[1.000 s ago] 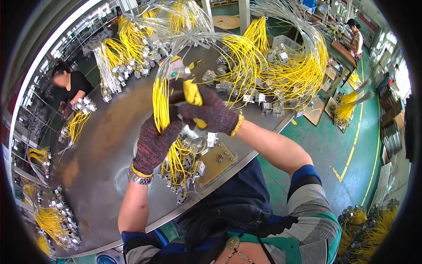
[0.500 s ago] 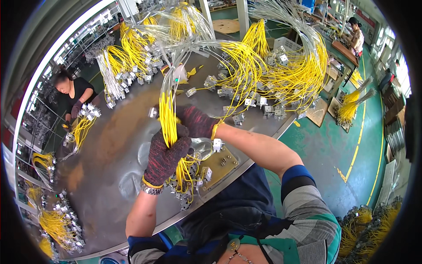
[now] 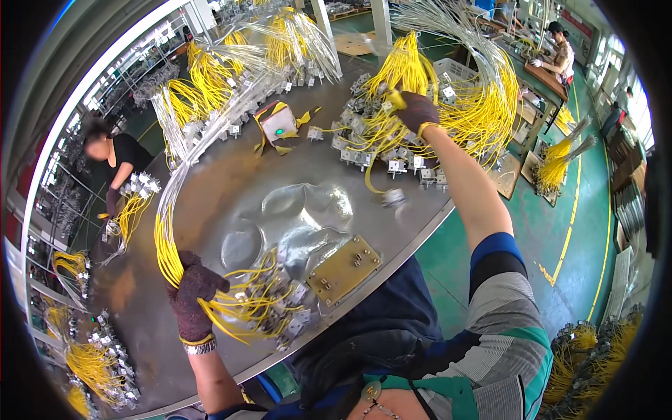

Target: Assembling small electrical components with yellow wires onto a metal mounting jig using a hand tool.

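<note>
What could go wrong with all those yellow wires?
Some metal connectors on the bundle of yellow wires in the left hand lie close to the near edge of the table, so a tug might make them slide off.

The right hand is at a big, messy pile of yellow wires; lifting one could snag others.

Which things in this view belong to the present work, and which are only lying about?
In the work:
yellow wire bundle, held by the left hand
yellow wire pile, at the right hand

Apparently lying about:
yellowish plate, untouched
white crate behind the pile
</note>
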A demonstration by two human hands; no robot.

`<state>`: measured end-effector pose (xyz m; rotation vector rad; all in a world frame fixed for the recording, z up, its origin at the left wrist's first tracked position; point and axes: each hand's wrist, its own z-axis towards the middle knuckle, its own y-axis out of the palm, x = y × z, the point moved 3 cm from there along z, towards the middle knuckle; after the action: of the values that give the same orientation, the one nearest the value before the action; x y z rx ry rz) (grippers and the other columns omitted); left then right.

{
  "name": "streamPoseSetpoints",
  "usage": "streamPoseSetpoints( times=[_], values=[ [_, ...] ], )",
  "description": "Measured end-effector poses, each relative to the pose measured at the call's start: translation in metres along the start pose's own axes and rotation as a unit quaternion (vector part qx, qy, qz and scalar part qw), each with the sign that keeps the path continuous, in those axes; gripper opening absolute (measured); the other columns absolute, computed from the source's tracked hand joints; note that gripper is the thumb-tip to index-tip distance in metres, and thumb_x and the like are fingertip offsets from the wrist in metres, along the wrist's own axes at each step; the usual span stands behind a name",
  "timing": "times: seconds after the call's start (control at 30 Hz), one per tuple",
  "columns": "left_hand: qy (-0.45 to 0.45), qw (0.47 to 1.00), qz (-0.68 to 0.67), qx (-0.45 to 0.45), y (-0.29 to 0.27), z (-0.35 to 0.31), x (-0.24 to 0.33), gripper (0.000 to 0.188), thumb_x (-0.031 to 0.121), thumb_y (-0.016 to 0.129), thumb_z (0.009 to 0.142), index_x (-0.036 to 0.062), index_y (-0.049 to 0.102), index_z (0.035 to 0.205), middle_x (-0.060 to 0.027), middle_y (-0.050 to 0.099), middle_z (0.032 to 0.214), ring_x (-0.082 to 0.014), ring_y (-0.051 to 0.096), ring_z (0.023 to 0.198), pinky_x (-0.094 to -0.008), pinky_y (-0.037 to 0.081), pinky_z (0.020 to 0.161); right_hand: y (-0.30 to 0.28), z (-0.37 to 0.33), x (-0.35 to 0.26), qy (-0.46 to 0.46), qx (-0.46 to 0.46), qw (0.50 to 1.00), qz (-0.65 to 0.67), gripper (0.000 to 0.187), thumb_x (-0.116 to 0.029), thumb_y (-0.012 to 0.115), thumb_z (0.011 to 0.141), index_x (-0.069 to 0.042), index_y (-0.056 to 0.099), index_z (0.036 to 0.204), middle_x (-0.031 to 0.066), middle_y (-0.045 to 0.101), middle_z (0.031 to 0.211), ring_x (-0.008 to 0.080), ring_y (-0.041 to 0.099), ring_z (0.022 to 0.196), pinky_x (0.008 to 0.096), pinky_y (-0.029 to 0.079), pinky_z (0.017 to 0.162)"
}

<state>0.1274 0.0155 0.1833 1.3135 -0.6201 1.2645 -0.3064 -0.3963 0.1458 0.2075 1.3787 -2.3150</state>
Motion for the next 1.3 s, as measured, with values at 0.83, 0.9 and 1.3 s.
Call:
streamPoseSetpoints(
  times=[0.83,0.9,1.3],
  values=[
    [0.005,0.942,0.195,0.274,-0.141,0.071,-0.071,0.043,0.035,0.068,0.097,0.0012,0.058,0.122,-0.0039,0.061,0.077,-0.0175,0.060,0.078,-0.0365,0.050,0.078,-0.004,-0.238,-0.035,0.175,-0.213,0.876,0.396,0.035,-0.026,0.077,0.091,-0.001,0.064,0.111,0.0025,0.063,0.074,0.0091,0.059,0.060,0.0291,0.051,0.056],
    [0.004,0.682,0.660,0.316,-0.241,0.043,-0.089,0.070,0.045,0.074,0.090,-0.0022,0.052,0.137,-0.0203,0.065,0.128,-0.0352,0.064,0.117,-0.0423,0.051,0.100,0.020,-0.280,-0.042,0.169,-0.236,0.857,0.427,0.033,-0.023,0.076,0.092,0.000,0.062,0.111,0.0036,0.064,0.076,0.0102,0.060,0.061,0.0293,0.051,0.055],
    [0.176,0.617,0.767,0.017,-0.083,-0.010,-0.168,0.040,0.025,0.061,0.096,0.0056,0.060,0.131,-0.0208,0.062,0.131,-0.0428,0.054,0.123,-0.0532,0.041,0.106,0.011,-0.450,-0.120,0.337,-0.497,0.410,0.687,0.051,-0.026,0.067,0.091,-0.003,0.053,0.135,0.0066,0.065,0.096,0.0146,0.062,0.081,0.0307,0.052,0.075]
  ],
)
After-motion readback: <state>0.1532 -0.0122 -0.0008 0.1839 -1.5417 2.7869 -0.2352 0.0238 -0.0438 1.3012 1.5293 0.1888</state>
